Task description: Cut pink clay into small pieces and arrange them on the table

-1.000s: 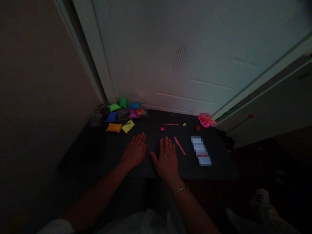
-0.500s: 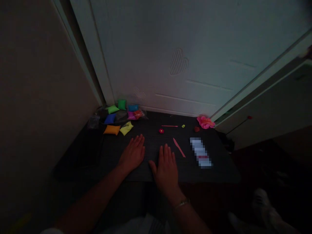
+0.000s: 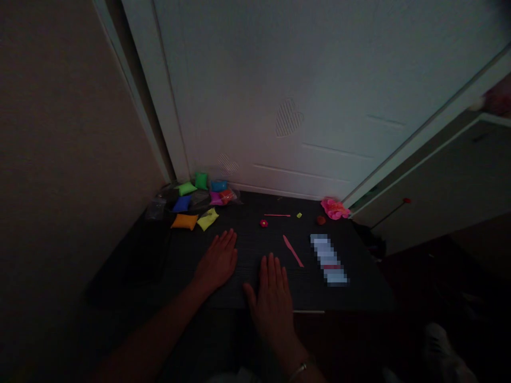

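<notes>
My left hand (image 3: pixel 216 260) lies flat on the dark table (image 3: pixel 187 290), fingers stretched out and holding nothing. Palm down, my right hand (image 3: pixel 272 300) rests near the front edge with its thumb spread. Just beyond its fingertips and to the right is a pink plastic clay knife (image 3: pixel 293 251). Farther back lie a thin pink stick tool (image 3: pixel 277 215), a small red flower-like piece with a pale centre (image 3: pixel 264 223) and a tiny yellow-green piece (image 3: pixel 299 215). Nearest my left hand are a yellow packet (image 3: pixel 208 218) and an orange packet (image 3: pixel 184 221).
Green (image 3: pixel 202 181), blue (image 3: pixel 182 203) and other coloured packets cluster at the back left. A pink flower (image 3: pixel 335 208) and a dark red lump (image 3: pixel 321 219) sit at the back right. A pixelated pale strip (image 3: pixel 328 260) lies on the right. A white panel (image 3: pixel 255 133) rises behind.
The camera view has tilted slightly, so the table appears lower. My right hand has drawn back a little toward the front edge; my left hand stays flat in place.
</notes>
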Motion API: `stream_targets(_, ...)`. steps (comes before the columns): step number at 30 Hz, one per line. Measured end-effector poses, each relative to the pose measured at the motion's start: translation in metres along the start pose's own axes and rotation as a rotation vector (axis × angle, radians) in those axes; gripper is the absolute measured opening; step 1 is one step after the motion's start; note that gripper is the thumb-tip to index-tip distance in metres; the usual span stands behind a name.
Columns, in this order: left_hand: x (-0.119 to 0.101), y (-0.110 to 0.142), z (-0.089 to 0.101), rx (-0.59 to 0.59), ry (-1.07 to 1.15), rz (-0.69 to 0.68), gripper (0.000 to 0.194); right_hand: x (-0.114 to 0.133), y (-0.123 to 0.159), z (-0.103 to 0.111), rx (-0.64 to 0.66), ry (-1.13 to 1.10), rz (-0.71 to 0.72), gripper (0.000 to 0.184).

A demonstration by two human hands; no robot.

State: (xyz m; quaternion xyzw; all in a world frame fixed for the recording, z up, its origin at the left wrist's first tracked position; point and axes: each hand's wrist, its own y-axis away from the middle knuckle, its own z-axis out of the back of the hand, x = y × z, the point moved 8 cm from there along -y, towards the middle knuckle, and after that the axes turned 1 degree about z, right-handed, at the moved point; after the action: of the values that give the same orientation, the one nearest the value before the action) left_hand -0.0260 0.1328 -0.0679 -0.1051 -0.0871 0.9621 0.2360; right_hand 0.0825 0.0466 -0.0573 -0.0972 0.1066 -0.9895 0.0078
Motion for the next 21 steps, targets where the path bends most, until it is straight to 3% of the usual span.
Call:
stream_targets(2, 0.000, 0.000, 0.000, 0.006, 0.000, -0.002, 0.046, -0.001, -0.009, 0.000, 0.010, 0.009, -0.003, 0.063)
stream_targets(8, -0.001, 0.000, 0.003, 0.045, 0.005, 0.006, 0.047, -0.019, -0.078, 0.006, 0.013, 0.049, -0.085, 0.059)
stream_targets(10, -0.001, 0.000, 0.003, 0.049, 0.008, 0.008, 0.046, -0.017, -0.071, 0.004, 0.022, 0.042, -0.069, 0.060)
stream_targets(16, 0.000, 0.000, 0.002, 0.017, 0.004, 0.008, 0.047, -0.001, 0.008, -0.003, 0.008, 0.031, 0.027, 0.068)
stream_targets(18, 0.000, 0.000, 0.002, 0.012, 0.002, 0.006, 0.047, 0.000, 0.011, -0.003, 0.019, 0.032, 0.026, 0.069)
stream_targets(21, 0.000, 0.000, 0.001, 0.021, -0.002, 0.005, 0.047, -0.005, -0.016, 0.001, 0.060, 0.028, -0.009, 0.067)
